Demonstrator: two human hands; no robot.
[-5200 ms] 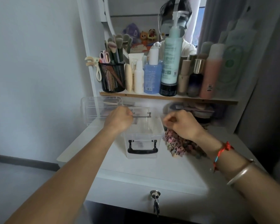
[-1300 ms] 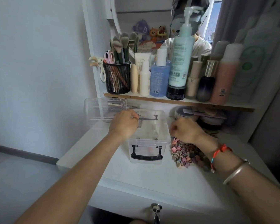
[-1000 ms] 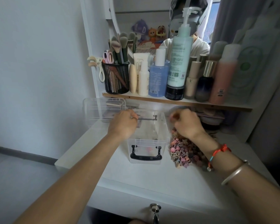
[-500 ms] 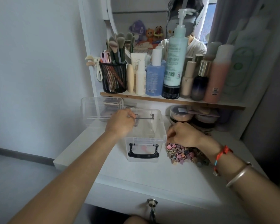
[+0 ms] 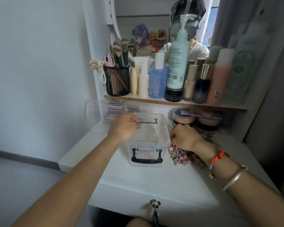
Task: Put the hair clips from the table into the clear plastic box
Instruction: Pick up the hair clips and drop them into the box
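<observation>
Home bedroom vanity: mirror (image 5: 146, 22), cosmetic bottles (image 5: 177, 63), makeup brushes (image 5: 120, 51).

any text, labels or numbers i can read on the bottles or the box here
None can be read as words.
Tall mint pump bottle: printed lines and a QR code, too small.
Blue bottle: a barcode, text blurred.
Pink bottle: small label, blurred.
White tube: faint mark, unreadable.
Clear plastic box: no print.

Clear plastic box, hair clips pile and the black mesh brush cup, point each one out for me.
clear plastic box (image 5: 162, 128): head view, on its right rim.
hair clips (image 5: 179, 155): head view, on the pile's near left part.
black mesh brush cup (image 5: 117, 81): head view, on the middle of its mesh wall.
</observation>
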